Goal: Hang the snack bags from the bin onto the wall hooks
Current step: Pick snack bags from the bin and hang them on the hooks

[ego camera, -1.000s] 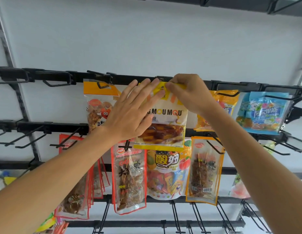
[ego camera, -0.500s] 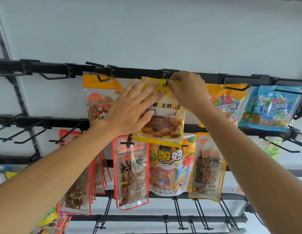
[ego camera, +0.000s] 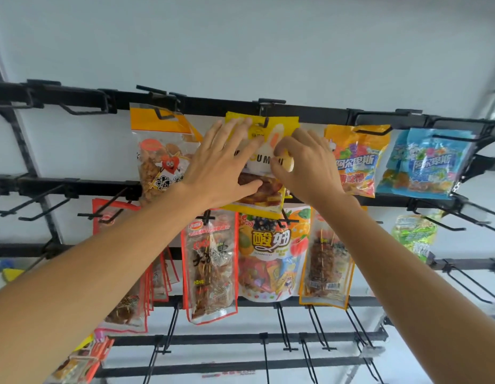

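Viewing the rack from below, I read the frame from its left edge.

**Upper left:** bare black wire hooks [ego camera: 83, 106] project from the top black metal rail [ego camera: 213, 103]. Next to them a clear snack bag with an orange header [ego camera: 163, 151] hangs from its own hook.

**Centre, left of the midline:** my left hand [ego camera: 221, 167] lies flat on the face of the yellow foil snack bag printed with brown strips [ego camera: 279, 126]. Its fingers are straight and spread, pressing the bag toward the wall and gripping nothing.

**Upper centre:** the yellow bag's header sits just under the rail. The upturned tip of a black wire hook [ego camera: 265, 122] shows in front of the header, so I judge the hang hole to be already threaded. The bag's long axis runs top to bottom, leaning slightly, and its lower edge overlaps the row of bags beneath.

**Centre, right of the midline:** my right hand [ego camera: 304, 167] has its fingers curled, with thumb and forefinger tips on the bag's printed face below the hook. I cannot tell whether they pinch the film or merely touch it.

**Right:** an orange gummy-sweet bag [ego camera: 357, 159] hangs just beside the right hand, and a blue gummy-sweet bag [ego camera: 426, 162] hangs farther right. Each is on its own hook.

**Governing relation:** the hook tip lies above both sets of fingertips and is nearer those of the left hand, which reach almost to it. I judge that the coming move needs both hands to draw away from the bag's face and down, so the bag settles along its vertical axis. The bin is out of frame.
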